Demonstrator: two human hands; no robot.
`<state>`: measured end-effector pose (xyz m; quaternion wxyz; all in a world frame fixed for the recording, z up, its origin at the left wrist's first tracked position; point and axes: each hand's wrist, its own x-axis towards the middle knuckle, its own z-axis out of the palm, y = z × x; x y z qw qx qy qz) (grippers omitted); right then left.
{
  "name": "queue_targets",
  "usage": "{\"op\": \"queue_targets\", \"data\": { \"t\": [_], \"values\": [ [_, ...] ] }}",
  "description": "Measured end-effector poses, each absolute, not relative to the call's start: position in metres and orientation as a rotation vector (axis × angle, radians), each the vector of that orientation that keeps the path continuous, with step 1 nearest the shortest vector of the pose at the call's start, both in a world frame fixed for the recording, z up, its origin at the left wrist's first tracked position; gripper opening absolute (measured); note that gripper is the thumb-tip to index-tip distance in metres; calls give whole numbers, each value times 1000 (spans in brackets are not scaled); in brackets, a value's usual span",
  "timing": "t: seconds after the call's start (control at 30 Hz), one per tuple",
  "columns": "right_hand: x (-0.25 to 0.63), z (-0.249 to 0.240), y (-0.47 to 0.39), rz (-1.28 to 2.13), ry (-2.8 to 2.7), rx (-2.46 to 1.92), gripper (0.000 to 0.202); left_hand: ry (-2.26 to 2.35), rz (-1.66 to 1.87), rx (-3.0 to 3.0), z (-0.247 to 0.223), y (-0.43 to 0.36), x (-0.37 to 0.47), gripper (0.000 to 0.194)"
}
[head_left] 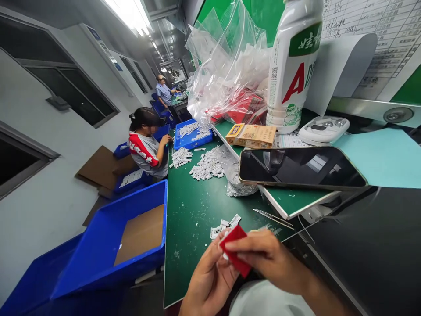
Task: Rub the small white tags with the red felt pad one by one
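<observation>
Both hands meet low in the view, above the near part of the green table. My right hand (pixel 266 252) pinches a flat red piece (pixel 237 250), which is tilted and looks like a small sheet or card. My left hand (pixel 210 278) grips the same red piece from the other side, its fingers curled. Small white bits show at the edge of the red piece by the left fingertips; what they are I cannot make out. Just beyond the hands lies a small group of white plastic parts (pixel 215 231). Metal tweezers (pixel 272 217) rest to the right.
Farther up the green table (pixel 184 210) are a heap of white parts (pixel 208 164) and a blue tray (pixel 194 139). A raised shelf holds a phone (pixel 302 166), small box (pixel 251 135), bottle (pixel 291 74) and plastic bags (pixel 230 66). Blue bins (pixel 108 245) stand left; a co-worker (pixel 148 145) sits beyond.
</observation>
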<state>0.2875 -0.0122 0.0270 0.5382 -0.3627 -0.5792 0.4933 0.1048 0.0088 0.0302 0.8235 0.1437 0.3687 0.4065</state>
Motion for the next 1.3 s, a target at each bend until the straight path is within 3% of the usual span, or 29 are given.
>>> {"op": "queue_targets", "data": {
  "t": [0.13,0.3,0.43,0.5,0.6,0.7,0.83,0.97,1.07,1.2,1.3],
  "values": [
    [292,19,-11,782,-1024,-1279,32,1151,1269,894,34,12,104,31],
    [282,29,-28,1062,-1042,-1192,27,1413,1502,1359,39,-2,112,66],
    [270,34,-35,1230,-1325,-750,27,1411,1470,1381,45,-20,120,73],
    [270,32,-33,1089,-1319,-852,29,1456,1464,1358,47,-25,122,76],
    [275,27,-29,931,-1070,-1158,29,1493,1606,1442,43,-26,122,72],
    [280,27,-27,1270,-1183,-955,27,1311,1735,1799,32,-20,112,65],
    [280,30,-20,1111,-938,-1032,27,1118,1718,2126,15,-11,96,73],
    [276,34,-17,1257,-1135,-909,26,1055,1785,2111,9,-7,93,70],
    [274,40,-20,1078,-1008,-1043,27,1095,1837,1966,12,-9,98,70],
    [274,44,-19,1307,-1217,-832,26,1089,1993,1813,22,-12,107,65],
    [275,38,-13,1019,-962,-1129,30,1087,2029,1638,30,-13,108,61]
  ]
}}
